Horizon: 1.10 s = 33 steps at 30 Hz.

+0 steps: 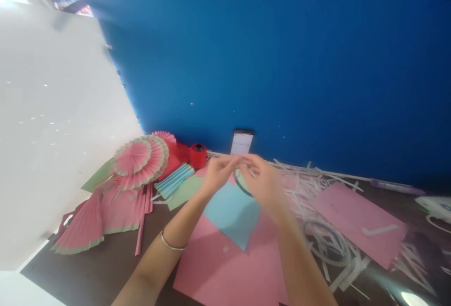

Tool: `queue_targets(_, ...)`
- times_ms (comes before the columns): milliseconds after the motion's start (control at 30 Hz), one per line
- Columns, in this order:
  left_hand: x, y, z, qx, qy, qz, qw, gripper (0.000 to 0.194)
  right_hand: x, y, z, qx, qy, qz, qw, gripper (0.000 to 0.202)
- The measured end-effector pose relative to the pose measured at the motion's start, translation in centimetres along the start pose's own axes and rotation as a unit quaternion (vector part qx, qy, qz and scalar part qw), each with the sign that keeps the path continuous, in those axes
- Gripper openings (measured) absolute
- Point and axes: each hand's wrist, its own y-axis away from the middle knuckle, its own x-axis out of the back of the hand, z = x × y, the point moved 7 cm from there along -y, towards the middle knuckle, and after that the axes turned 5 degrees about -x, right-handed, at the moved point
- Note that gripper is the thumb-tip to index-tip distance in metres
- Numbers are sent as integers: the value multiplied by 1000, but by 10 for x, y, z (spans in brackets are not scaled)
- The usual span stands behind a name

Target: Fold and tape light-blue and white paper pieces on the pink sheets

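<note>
Dark tabletop [88, 270], hands [219, 173] [263, 184] above paper [232, 214]

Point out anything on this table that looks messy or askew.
The white strips beyond the right hand look messy: they lie strewn in a loose tangle. A pink sheet sits askew over part of them, and one bent strip lies on it as if dropped there.

head view | we look from above the worktop [112, 266] | facing forward and down | blue wall [282, 61] ahead | left hand [219, 173], right hand [263, 181] near
</note>
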Motion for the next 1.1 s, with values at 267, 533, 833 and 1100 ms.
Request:
queue_targets(267, 18, 3, 4, -45, -137, 87, 986, 31, -2, -1, 3, -37, 7, -17, 999, 35)
queue_targets(533, 43, -4, 1, 3, -86, 107, 990, 35, 2, 1, -4, 55, 29, -24, 998, 29)
queue_targets(833, 59, -4, -5, 52, 14, 113, 992, 35, -6, 9, -17, 186, 137, -38, 972, 33)
queue_targets(1100, 65, -5, -7, 95, 53, 106, 988, 32, -17, 7, -8, 208, 169, -34, 963, 39)
